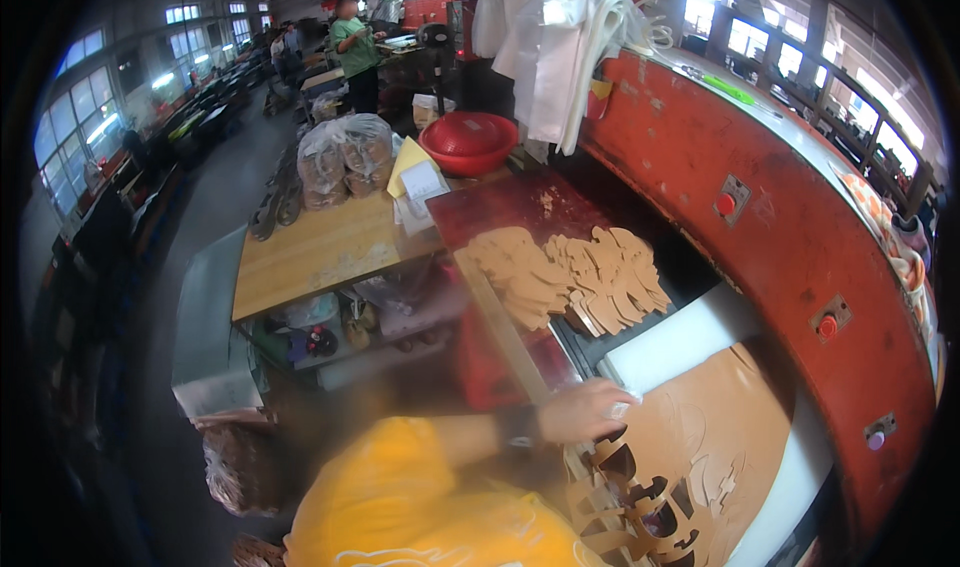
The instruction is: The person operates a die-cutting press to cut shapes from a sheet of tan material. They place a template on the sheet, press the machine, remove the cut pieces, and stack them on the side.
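Note:
My left hand (585, 411), with a dark band at the wrist, reaches in from a yellow sleeve. Its fingers are bent and close together, with something small and white at the fingertips. They rest at the near left edge of a tan sheet (735, 417), beside a white board (685, 337); what they grip is hidden. Cut-out gaps and scrap strips (640, 502) run along the sheet's near left side. Beyond it lie heaps of tan cut pieces (612, 272), partly on a dark red board (485, 207). My right hand is not in view.
A long red machine beam (690, 157) with push buttons curves along the right. To the left stands a wooden table (320, 247) with bagged pieces (345, 157) and a red basin (468, 142). Clear plastic bags (545, 57) hang above. A person in green (357, 52) stands far off.

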### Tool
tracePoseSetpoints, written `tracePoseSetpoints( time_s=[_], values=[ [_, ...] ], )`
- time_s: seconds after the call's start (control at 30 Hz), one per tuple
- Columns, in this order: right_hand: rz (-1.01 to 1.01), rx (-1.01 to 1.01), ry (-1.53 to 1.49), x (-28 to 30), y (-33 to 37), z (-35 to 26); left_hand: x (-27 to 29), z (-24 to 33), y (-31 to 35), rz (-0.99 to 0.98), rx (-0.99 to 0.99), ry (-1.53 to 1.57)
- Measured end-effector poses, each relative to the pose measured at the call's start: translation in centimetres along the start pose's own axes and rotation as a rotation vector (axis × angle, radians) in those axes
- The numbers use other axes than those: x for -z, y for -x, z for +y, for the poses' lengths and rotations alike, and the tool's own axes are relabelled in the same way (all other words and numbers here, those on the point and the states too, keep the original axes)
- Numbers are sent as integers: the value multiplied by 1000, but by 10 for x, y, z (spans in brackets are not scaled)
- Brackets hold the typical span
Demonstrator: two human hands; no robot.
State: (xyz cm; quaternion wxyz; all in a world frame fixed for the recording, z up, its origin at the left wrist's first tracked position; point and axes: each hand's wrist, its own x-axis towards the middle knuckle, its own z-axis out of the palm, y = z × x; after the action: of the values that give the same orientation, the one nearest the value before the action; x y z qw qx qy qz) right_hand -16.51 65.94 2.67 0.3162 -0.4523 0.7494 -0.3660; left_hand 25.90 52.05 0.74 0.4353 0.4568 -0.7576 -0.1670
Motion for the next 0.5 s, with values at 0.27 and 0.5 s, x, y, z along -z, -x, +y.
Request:
tracePoseSetpoints(
  time_s=[0.27, 0.5],
  values=[
    [-5, 59, 78, -2, -9, 6, -177, 107, -96, -517, -666, 304],
    [-3, 67, 109, 1, -20, 11, -275, 102, -82, -549, -906, 317]
  ],
)
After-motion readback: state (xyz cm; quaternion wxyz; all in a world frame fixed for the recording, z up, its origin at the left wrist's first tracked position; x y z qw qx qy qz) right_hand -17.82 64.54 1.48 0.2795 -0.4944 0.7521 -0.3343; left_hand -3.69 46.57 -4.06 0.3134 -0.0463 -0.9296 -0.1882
